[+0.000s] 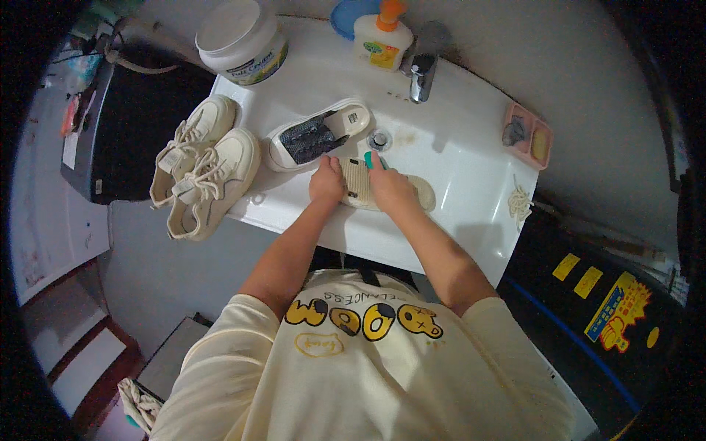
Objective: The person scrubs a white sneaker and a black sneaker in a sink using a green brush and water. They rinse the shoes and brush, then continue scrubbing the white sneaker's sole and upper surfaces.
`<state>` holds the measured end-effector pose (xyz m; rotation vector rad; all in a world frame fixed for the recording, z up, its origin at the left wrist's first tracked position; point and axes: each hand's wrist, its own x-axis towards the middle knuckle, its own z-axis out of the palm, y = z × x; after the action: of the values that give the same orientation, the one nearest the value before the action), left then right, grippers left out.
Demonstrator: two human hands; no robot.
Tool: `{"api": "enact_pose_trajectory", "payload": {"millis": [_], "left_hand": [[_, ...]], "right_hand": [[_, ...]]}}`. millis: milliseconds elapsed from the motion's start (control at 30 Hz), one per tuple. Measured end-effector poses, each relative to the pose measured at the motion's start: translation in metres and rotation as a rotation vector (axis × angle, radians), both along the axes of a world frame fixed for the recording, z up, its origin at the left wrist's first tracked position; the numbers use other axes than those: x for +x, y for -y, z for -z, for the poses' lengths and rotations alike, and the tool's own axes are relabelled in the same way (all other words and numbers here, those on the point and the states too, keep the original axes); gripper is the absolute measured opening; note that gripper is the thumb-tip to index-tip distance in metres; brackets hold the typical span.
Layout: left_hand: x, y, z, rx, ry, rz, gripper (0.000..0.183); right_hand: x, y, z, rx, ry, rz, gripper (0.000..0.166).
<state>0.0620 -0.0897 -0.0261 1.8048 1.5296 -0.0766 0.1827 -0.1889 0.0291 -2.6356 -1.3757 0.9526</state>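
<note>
A shoe with a ribbed beige sole (358,182) lies sole up in the front part of the white sink (463,165). My left hand (327,181) grips its left end. In my right hand (390,184) is a small green-backed tool (368,160), perhaps a brush, held against the sole; its working side is hidden. Beyond my left hand, a dark mesh shoe with a white rim (311,138) rests right side up beside the metal drain (379,140). A pair of cream lace-up shoes (220,171) stands at the sink's left edge.
A large white tub (242,49), a soap bottle with an orange pump (382,44) and a chrome faucet (422,80) stand along the back. A pink soap dish (527,135) and a bundle of pale laces (519,204) lie on the right rim.
</note>
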Motion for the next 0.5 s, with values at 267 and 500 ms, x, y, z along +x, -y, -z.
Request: {"api": "enact_pose_trajectory", "payload": {"millis": [267,500], "left_hand": [[-0.004,0.003,-0.014,-0.004,0.053,-0.019,0.04],[-0.004,0.001,-0.032,0.075,0.357,0.071,0.041]], "right_hand": [[-0.016,0.028,-0.044,-0.005,-0.06,-0.097,0.052],[0.051,0.009,-0.003,0.271,-0.187,0.095,0.066]]}}
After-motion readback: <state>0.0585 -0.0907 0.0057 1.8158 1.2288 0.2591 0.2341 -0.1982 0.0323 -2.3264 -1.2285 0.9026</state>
